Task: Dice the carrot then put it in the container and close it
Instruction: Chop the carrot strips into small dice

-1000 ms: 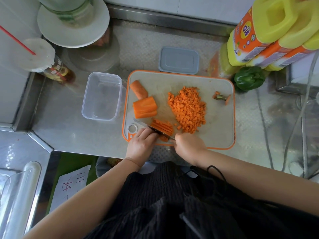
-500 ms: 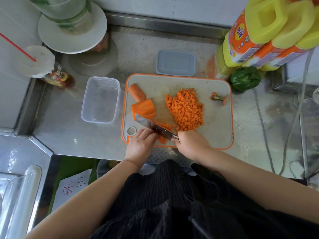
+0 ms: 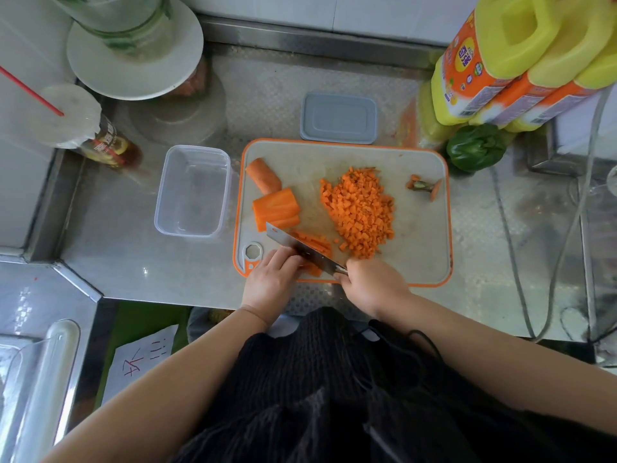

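On the orange-rimmed cutting board [image 3: 417, 235] lies a pile of diced carrot [image 3: 359, 208]. A carrot end [image 3: 263, 175] and a stack of carrot slabs [image 3: 275, 208] sit at the board's left. My right hand [image 3: 372, 285] grips the handle of a knife [image 3: 300, 247], whose blade lies across carrot strips [image 3: 315, 243] at the board's front. My left hand [image 3: 272, 279] holds those strips down with curled fingers beside the blade. An empty clear container [image 3: 192, 190] stands left of the board. Its grey lid [image 3: 339, 117] lies behind the board.
A green pepper [image 3: 475, 147] and yellow bottles [image 3: 521, 58] stand at the back right. A carrot stem scrap [image 3: 424, 186] lies on the board's right side. A covered cup with a red straw [image 3: 71, 118] and a white-based appliance [image 3: 135, 51] stand at the back left. Cables [image 3: 521, 262] run along the right.
The knife blade has risen and shifted left over the carrot strips, its tip now near the carrot slabs. My left hand stays on the strips. The camera has moved slightly.
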### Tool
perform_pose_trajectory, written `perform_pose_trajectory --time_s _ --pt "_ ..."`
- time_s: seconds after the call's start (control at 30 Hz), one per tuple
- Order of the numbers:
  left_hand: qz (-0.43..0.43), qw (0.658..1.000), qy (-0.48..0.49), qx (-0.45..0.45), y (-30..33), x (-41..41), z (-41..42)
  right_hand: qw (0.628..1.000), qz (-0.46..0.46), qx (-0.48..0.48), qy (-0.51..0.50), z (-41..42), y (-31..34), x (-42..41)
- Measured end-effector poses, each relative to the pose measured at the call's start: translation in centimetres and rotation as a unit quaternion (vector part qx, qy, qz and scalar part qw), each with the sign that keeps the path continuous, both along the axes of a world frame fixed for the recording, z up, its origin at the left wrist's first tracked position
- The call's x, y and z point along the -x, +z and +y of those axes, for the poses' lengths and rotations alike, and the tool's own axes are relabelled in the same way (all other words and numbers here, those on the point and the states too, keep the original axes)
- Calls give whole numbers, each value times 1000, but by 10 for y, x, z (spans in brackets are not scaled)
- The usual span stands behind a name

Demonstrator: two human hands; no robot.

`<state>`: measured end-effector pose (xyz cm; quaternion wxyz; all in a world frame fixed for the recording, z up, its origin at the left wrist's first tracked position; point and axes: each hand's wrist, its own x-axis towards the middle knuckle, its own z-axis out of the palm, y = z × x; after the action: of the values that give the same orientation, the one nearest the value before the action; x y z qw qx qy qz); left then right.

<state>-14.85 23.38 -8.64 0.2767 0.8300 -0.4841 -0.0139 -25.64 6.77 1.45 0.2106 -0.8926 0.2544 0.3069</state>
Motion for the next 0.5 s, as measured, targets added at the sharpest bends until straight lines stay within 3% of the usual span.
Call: perform_pose_trajectory --time_s 0.3,0.5 --pt "5 1000 11 19 -2 1 -2 1000 11 -8 16 -1 -6 -6" --pt "18 999 19 22 2 2 -5 998 0 -49 -36 -10 -7 -25"
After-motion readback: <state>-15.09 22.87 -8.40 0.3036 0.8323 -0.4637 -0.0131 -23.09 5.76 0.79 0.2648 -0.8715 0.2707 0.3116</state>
